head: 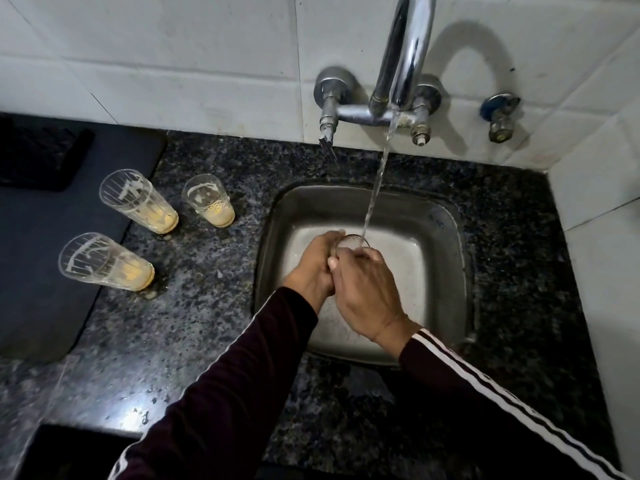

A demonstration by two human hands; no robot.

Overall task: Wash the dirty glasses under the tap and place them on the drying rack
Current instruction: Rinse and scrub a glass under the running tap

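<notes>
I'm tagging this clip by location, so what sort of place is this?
Most likely a home kitchen sink corner: a small steel sink set into a speckled granite counter, a wall-mounted tap running on white tiles, and three dirty glasses standing beside the basin.

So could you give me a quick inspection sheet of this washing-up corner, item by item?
Surface: dark speckled stone counter, wet-looking in places, with a steel sink set in it.
Job's things: glass under the tap catching the water stream; three dirty glasses upright on the counter with yellowish dregs.
Clutter: dark mat on the left.
Hands: left hand and right hand both wrapped around the glass.
Cables: nothing seen.
Surroundings: chrome wall tap, running; white wall tiles; a separate small valve.
</notes>
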